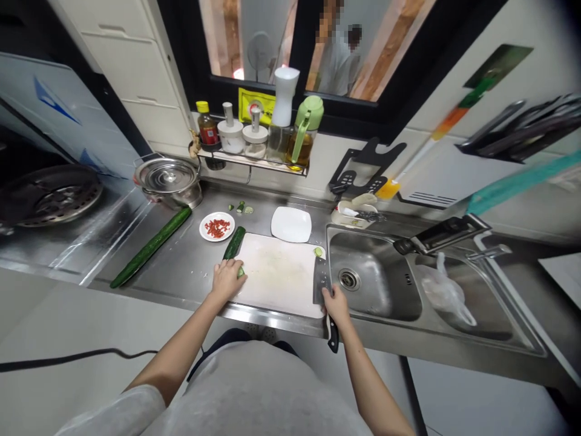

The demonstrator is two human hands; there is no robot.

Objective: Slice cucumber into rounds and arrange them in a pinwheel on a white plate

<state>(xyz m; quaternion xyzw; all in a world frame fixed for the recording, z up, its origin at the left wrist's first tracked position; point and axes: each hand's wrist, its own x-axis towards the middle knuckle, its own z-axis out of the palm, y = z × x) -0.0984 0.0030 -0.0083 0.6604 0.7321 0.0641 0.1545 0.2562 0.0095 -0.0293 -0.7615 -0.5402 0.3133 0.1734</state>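
Observation:
At the left edge of the white cutting board, my left hand has its fingers curled over a cucumber piece, mostly hidden under them. A dark green length of cucumber lies just beyond that hand, against the board's edge. On the right side of the board, my right hand grips a cleaver where blade and handle meet. Its blade lies along the board's right edge, and the black handle sticks out over the counter's front edge. A cucumber slice rests at the board's far right corner.
Behind the board are a plate of chopped red pieces and a white square plate. A whole cucumber lies left. The sink adjoins the board's right side, with a plastic bag in its far basin. Condiments stand on a shelf.

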